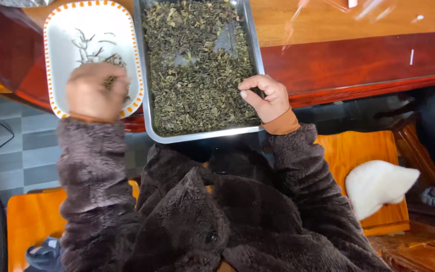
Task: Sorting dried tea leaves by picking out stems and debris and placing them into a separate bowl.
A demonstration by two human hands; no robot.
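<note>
A metal tray (148, 108) full of dried green leaves (197, 60) sits at the edge of a red-brown wooden table (348, 60). To its left stands a white dish with an orange dotted rim (56, 55), holding a few thin stems and leaf bits. My left hand (94, 90) hovers over the dish's near end, fingers curled on a pinch of leaves. My right hand (265, 98) rests on the tray's right rim, fingertips pinched together in the leaves; whether it grips any is hidden. Both arms wear dark fuzzy sleeves.
Orange wooden seats lie below at left (31, 221) and right (358, 151), the right one bearing a white fluffy item (378, 184). Grey floor tiles (16, 151) show at left, with a sandal (44, 254) at the bottom. The tray overhangs the table's front edge.
</note>
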